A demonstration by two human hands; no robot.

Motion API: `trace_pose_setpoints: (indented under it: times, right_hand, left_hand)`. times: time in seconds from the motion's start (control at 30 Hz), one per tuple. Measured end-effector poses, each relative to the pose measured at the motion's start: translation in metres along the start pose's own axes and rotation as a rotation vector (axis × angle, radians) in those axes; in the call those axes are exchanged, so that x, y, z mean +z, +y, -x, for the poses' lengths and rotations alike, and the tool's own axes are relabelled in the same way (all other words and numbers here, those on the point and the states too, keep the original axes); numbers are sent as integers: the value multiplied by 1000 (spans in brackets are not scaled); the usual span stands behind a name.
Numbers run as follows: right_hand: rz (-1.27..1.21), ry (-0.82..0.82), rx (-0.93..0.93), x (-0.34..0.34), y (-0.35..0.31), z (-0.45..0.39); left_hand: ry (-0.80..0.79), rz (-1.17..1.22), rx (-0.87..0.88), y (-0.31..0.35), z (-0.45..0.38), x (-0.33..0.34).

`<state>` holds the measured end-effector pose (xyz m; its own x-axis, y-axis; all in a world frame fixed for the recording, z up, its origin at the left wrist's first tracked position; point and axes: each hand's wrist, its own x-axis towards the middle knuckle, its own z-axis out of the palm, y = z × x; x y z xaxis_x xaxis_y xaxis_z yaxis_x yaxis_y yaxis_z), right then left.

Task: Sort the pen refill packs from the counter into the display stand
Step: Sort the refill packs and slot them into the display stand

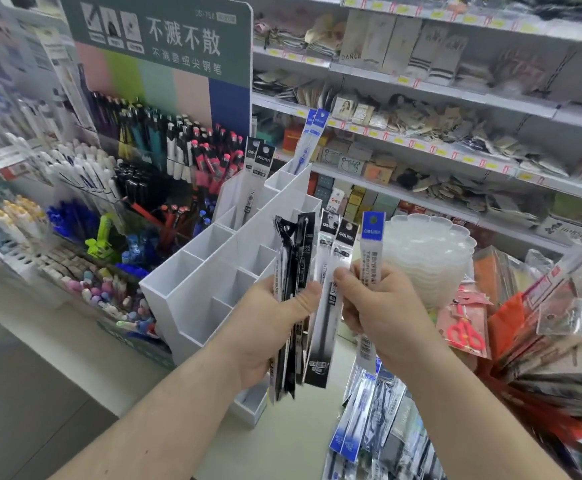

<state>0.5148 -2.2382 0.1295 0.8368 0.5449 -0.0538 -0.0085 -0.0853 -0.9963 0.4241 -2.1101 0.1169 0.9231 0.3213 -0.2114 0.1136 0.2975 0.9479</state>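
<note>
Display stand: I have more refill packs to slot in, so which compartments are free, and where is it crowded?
The white display stand has bare front and middle compartments. Black-header packs fill a rear left slot, blue-header packs the rear corner. The counter by the right hand is crowded with loose packs.

Both your forearms reach up from the bottom edge and meet at mid-frame, bare to the elbow. Your left hand (275,327) is curled, thumb laid across the front, gripping a fan of refill packs (296,306). Your right hand (383,306), just beside it, pinches a blue-topped pack (371,251) upright, its back toward you.
</note>
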Motion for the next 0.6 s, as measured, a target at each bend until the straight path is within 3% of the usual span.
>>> trace_pose_setpoints:
  times: [0.27,0.43,0.6]
  right_hand:
    - [17,-216,79,13,-20,-10]
    - [-170,89,-40,15,-53,-50]
    - [-80,228,-134,46,-67,-92]
  left_hand:
    - [44,-152,43,16,11,-23]
    - [345,-10,208,45,18,-50]
    - [438,59,275,64,24,-65]
